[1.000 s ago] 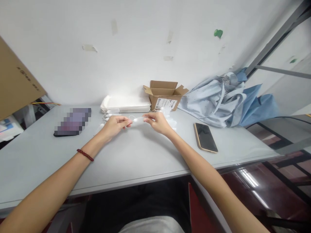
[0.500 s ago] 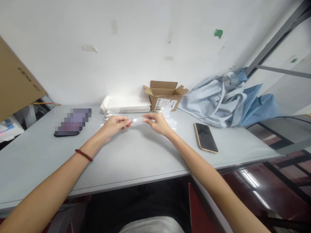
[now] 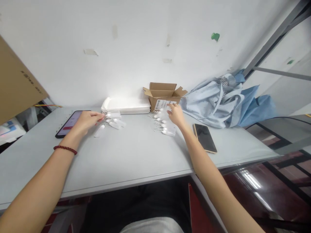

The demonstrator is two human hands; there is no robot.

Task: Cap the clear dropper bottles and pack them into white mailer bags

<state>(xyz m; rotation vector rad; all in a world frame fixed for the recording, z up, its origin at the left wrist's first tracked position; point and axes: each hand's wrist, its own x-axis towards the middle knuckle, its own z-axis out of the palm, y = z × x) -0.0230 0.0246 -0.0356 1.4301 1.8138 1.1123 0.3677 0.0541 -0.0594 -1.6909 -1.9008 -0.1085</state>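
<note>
My left hand (image 3: 88, 121) is pinched at the left group of small clear plastic tubes with white caps and thin loops. Its fingertips are on the loop end of one capped tube (image 3: 114, 115), which lies at the top of that group. Several more capped tubes (image 3: 115, 125) lie just below it on the grey table (image 3: 126, 152). On the right, my right hand (image 3: 177, 114) hovers by a second group of capped tubes (image 3: 168, 131), its fingers apart and nothing seen in them. Part of that group is hidden behind the hand.
A stack of white envelopes or sheets (image 3: 126, 106) and an open cardboard box (image 3: 157, 103) stand along the wall. A lit phone (image 3: 73, 121) is partly under my left arm. Another phone (image 3: 205, 137) lies right, below a heap of blue cloth (image 3: 211, 103).
My hands have moved apart. The left hand has carried the capped tube left to its group, while the right hand has let go and moved right to the other group.
</note>
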